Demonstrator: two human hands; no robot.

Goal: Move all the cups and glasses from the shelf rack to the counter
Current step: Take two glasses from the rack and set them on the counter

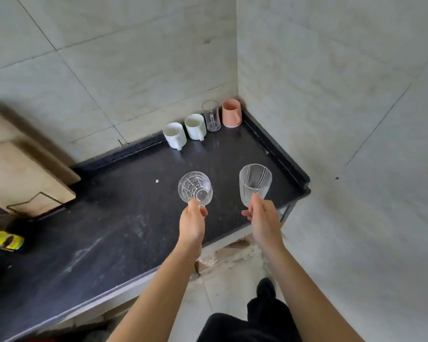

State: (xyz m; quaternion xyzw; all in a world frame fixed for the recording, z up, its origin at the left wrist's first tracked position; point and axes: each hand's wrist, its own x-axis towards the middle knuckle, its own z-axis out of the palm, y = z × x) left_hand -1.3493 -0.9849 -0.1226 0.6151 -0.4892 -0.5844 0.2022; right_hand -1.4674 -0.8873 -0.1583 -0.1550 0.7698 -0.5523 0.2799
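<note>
My left hand (192, 222) holds a clear patterned glass cup (195, 187) by its handle, above the dark counter (114, 233). My right hand (263, 218) holds a taller ribbed clear glass (255, 182) near the counter's right end. Along the back edge stand two white mugs (174, 135) (195, 126), a clear glass mug (211, 116) and a pink cup (231, 113) in the corner. The shelf rack is out of view.
Tiled walls close off the back and right sides. A wooden cutting board (22, 176) leans at the left. Colourful packets (4, 239) lie at the left edge. Floor tiles and my dark trousers (252, 322) show below the counter's front edge.
</note>
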